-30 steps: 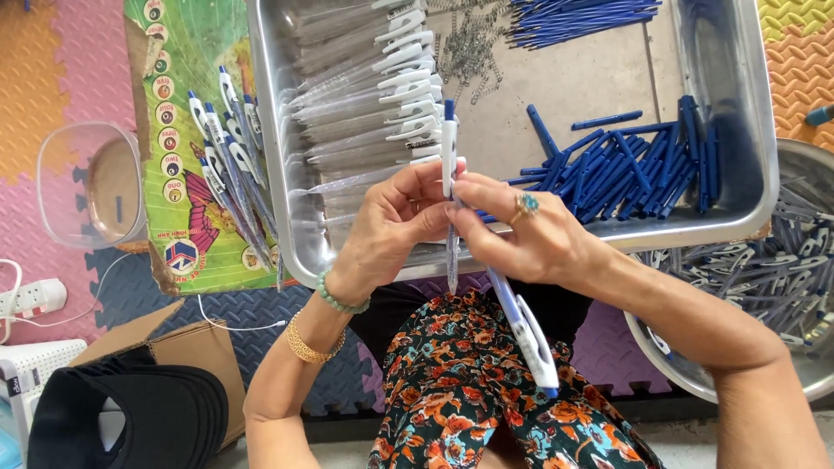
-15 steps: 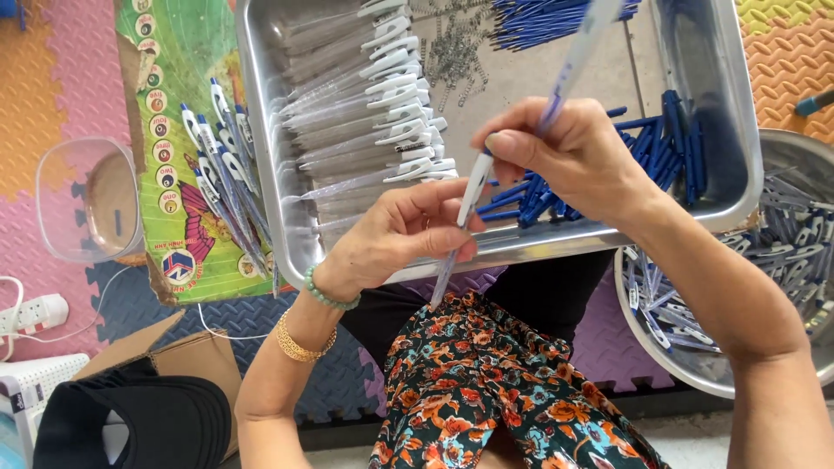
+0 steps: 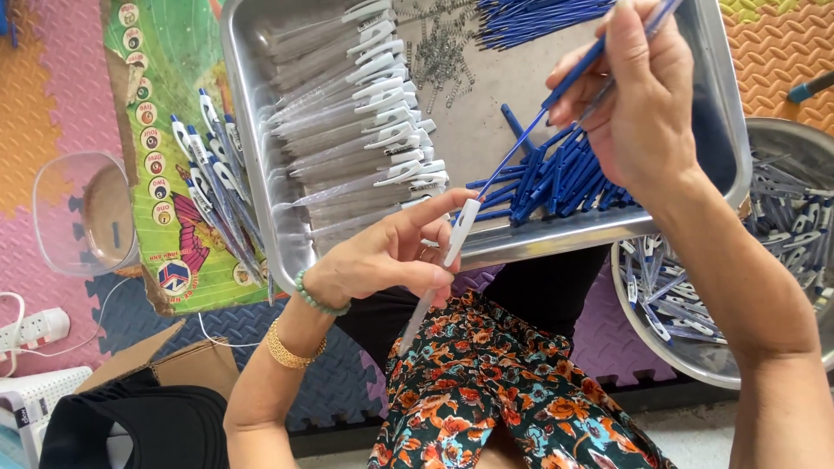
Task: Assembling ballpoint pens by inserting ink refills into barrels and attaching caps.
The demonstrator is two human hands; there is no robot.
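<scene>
Two hands meet just below the near rim of a steel tray [image 3: 261, 156]: the left hand [image 3: 382, 260] pinches a clear pen barrel [image 3: 439, 278] with a white clip, while the right hand [image 3: 643, 104], fingers closed, steers a thin blue refill [image 3: 530, 130] down into its open top. By appearances the job is partway through (a batch of finished pens [image 3: 213, 182] lies left of the tray, yet rows of empty barrels [image 3: 347, 113] and a heap of blue parts [image 3: 565, 178] wait inside it). Elbow room is tight: a round basin [image 3: 782, 148] crowds the tray's right corner, and a clear tub [image 3: 78, 213] sits off to its left.
</scene>
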